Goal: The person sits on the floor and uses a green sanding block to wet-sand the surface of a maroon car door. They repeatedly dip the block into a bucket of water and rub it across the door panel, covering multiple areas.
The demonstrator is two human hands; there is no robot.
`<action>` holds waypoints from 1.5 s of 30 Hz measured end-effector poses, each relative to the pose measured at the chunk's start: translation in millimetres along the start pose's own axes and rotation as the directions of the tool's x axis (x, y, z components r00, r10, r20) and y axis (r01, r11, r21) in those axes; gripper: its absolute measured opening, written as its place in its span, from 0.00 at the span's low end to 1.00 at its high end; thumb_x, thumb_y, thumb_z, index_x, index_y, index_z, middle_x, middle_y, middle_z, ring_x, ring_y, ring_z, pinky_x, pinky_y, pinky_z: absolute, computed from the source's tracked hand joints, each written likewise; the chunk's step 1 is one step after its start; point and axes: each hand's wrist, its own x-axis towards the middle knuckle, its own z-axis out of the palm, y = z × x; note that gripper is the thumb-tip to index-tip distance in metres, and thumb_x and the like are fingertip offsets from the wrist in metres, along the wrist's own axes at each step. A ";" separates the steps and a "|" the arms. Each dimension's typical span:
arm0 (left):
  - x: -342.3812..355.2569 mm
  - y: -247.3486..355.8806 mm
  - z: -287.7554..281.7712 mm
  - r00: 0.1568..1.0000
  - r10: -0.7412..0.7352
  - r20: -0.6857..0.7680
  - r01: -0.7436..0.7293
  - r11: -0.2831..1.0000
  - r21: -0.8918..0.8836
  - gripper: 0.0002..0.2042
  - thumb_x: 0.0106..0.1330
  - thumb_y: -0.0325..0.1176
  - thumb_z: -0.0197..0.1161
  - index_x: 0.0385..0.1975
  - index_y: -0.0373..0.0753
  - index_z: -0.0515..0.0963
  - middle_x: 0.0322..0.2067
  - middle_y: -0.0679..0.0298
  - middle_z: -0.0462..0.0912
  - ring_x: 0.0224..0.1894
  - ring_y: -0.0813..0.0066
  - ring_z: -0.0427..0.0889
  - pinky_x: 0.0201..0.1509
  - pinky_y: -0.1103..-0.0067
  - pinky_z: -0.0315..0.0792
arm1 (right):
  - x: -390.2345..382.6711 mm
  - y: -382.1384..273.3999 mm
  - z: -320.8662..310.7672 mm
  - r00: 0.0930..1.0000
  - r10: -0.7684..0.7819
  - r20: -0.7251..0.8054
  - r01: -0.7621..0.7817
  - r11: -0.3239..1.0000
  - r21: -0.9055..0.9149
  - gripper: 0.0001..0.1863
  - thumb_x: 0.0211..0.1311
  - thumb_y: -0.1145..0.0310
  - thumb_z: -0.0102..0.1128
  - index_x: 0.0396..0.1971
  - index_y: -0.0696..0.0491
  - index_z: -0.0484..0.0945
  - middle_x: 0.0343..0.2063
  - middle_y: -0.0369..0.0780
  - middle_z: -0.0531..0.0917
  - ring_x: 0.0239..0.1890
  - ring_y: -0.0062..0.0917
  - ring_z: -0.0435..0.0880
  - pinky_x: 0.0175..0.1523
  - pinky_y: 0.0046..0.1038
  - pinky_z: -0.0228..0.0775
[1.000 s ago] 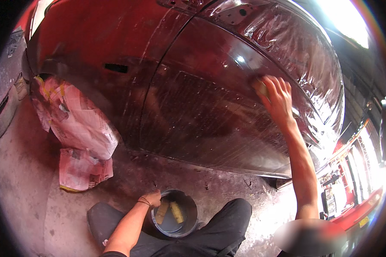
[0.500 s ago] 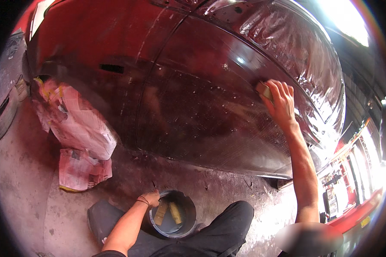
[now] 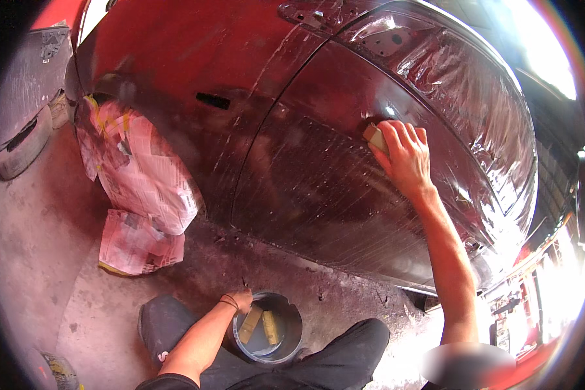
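My right hand (image 3: 406,156) is closed round a tan sanding block (image 3: 374,138) and presses it against the upper part of a dark red car door (image 3: 325,169). Pale wet streaks run down the door below the block. Down between my knees stands a dark bucket (image 3: 295,328) with some water in it. Two yellowish blocks (image 3: 271,327) lean inside, partly in the water. My left hand (image 3: 242,300), a thin band round its wrist, is closed on the bucket's left rim; some of its fingers are hidden.
Pink-stained masking paper (image 3: 151,175) covers the wheel at the left. Crinkled plastic film (image 3: 448,71) covers the window area above the door. A dark handle opening (image 3: 213,100) sits in the left panel. Farther left are a grey panel and a tire (image 3: 23,146).
My right hand has slid the sanding block leftward across the door, and more pale streaks show. The view has shifted, so the car appears farther right. My left hand stays at the bucket rim.
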 end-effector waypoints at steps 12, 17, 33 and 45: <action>-11.6 4.0 -5.7 1.000 -0.002 0.017 0.002 1.000 -0.009 0.34 0.58 0.29 0.66 0.65 0.18 0.66 0.52 0.36 0.86 0.57 0.44 0.87 0.59 0.59 0.82 | 117.3 -86.2 52.6 0.984 0.107 -0.142 -0.109 0.994 -0.006 0.23 0.61 0.53 0.73 0.50 0.48 0.77 0.43 0.39 0.83 0.46 0.35 0.85 0.54 0.45 0.70; -7.1 10.1 0.8 0.999 0.030 -0.030 -0.032 0.996 -0.079 0.34 0.58 0.29 0.66 0.65 0.19 0.66 0.52 0.35 0.85 0.57 0.43 0.87 0.58 0.59 0.82 | 146.8 -49.1 30.6 0.973 0.178 -0.147 -0.195 0.974 -0.114 0.21 0.66 0.49 0.68 0.48 0.48 0.78 0.43 0.40 0.84 0.47 0.38 0.85 0.52 0.47 0.69; 1.4 0.0 13.9 0.994 -0.014 -0.104 0.001 0.992 -0.126 0.29 0.59 0.29 0.66 0.62 0.24 0.73 0.55 0.38 0.85 0.59 0.45 0.86 0.60 0.60 0.81 | 133.3 -84.1 49.9 0.962 0.181 -0.203 -0.194 0.980 -0.045 0.19 0.63 0.55 0.71 0.47 0.49 0.77 0.47 0.41 0.84 0.47 0.38 0.86 0.51 0.46 0.72; -18.5 6.8 -6.4 0.998 0.038 -0.057 -0.045 0.990 -0.134 0.26 0.58 0.31 0.67 0.55 0.22 0.79 0.55 0.37 0.85 0.60 0.47 0.86 0.62 0.62 0.80 | 80.7 -103.8 45.1 0.986 -0.094 -0.140 0.069 0.982 -0.175 0.20 0.59 0.59 0.68 0.52 0.38 0.80 0.48 0.31 0.80 0.48 0.26 0.80 0.52 0.38 0.68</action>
